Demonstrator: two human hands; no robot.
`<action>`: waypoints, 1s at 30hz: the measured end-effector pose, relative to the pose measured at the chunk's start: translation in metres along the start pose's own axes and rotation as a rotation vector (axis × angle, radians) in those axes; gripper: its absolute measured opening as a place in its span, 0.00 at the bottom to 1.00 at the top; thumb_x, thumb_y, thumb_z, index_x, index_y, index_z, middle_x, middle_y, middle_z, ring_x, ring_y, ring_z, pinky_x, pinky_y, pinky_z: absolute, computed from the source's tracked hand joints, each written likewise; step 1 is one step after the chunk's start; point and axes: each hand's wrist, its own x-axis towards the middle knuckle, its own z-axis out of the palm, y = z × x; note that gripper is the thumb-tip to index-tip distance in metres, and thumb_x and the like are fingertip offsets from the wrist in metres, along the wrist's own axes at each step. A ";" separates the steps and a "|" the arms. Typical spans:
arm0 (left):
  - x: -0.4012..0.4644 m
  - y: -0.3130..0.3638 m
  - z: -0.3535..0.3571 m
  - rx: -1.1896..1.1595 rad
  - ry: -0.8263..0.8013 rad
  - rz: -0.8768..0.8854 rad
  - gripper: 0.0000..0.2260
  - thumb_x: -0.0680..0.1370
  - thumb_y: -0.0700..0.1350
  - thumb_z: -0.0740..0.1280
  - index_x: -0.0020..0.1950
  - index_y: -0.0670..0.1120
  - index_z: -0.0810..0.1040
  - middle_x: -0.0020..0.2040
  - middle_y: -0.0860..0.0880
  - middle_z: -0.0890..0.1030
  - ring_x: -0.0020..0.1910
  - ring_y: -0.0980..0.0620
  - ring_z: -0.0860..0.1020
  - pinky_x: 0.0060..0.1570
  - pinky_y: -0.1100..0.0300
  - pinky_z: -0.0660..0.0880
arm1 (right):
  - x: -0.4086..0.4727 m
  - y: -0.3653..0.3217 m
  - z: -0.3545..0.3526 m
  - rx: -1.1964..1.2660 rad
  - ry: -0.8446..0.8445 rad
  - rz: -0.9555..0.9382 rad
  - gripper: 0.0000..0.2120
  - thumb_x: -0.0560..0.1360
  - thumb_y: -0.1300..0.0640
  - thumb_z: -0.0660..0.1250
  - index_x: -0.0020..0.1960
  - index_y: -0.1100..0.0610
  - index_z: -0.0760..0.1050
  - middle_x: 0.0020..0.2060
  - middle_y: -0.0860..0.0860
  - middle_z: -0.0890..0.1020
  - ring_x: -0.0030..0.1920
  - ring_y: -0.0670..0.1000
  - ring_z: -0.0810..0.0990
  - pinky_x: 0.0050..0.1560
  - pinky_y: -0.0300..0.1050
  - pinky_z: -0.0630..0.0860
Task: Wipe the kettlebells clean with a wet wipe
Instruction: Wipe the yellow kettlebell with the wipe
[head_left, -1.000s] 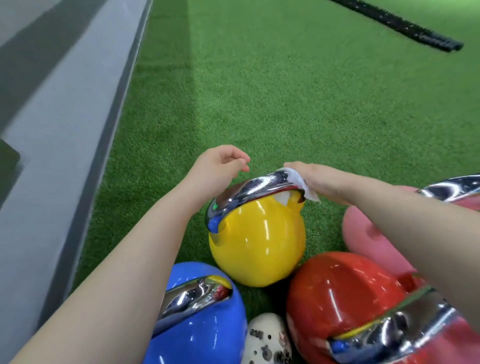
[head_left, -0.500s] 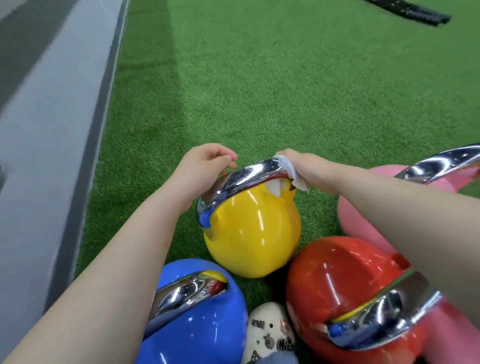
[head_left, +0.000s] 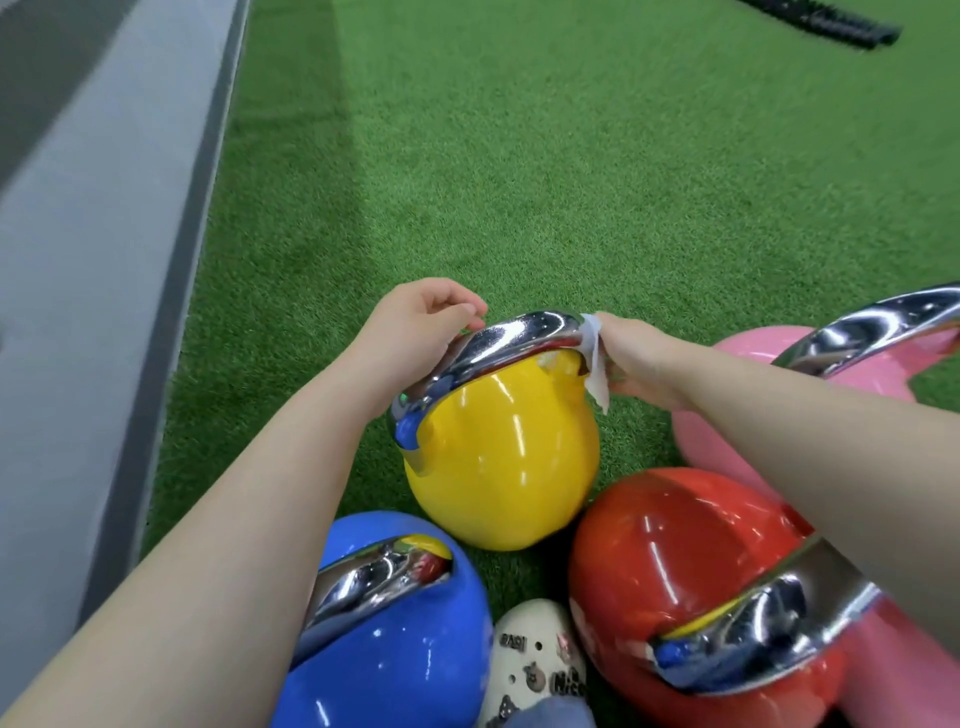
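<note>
Right hand (head_left: 641, 361) pinches the wipe (head_left: 596, 364) on the yellow kettlebell (head_left: 498, 457) handle, left hand (head_left: 415, 327) steadies it, curled, gripping nothing; blue, red, pink probably still left.

1. Kettlebells: four, namely yellow (head_left: 498, 467), blue (head_left: 384, 649), red (head_left: 675, 561), pink (head_left: 727, 415).
2. Hands: two, left (head_left: 415, 332), right (head_left: 639, 364).
3. Wipe (head_left: 595, 364): one.
4. Shoe (head_left: 535, 660): one.
5. Black rope (head_left: 826, 23): one.

Open turf (head_left: 571, 182) ahead; kettlebells (head_left: 675, 571) crowd nearside.
</note>
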 end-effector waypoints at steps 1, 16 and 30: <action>-0.001 0.000 0.001 0.006 -0.005 0.001 0.08 0.79 0.43 0.61 0.45 0.50 0.79 0.42 0.49 0.83 0.38 0.50 0.73 0.36 0.57 0.71 | 0.001 -0.002 0.002 0.043 -0.025 -0.002 0.14 0.77 0.58 0.51 0.43 0.54 0.74 0.34 0.50 0.80 0.41 0.53 0.74 0.51 0.49 0.72; -0.001 0.001 0.002 0.019 -0.002 0.031 0.07 0.78 0.43 0.62 0.45 0.50 0.79 0.42 0.49 0.82 0.39 0.50 0.75 0.42 0.55 0.74 | -0.005 0.003 0.031 0.406 0.300 0.292 0.17 0.79 0.51 0.53 0.57 0.54 0.76 0.50 0.55 0.76 0.54 0.54 0.74 0.59 0.49 0.70; -0.001 0.002 -0.002 -0.029 0.026 0.050 0.06 0.79 0.41 0.61 0.47 0.49 0.78 0.42 0.54 0.81 0.35 0.51 0.74 0.29 0.63 0.71 | -0.034 -0.058 0.036 0.848 0.289 0.344 0.19 0.81 0.55 0.43 0.39 0.60 0.66 0.22 0.52 0.74 0.25 0.46 0.73 0.47 0.39 0.71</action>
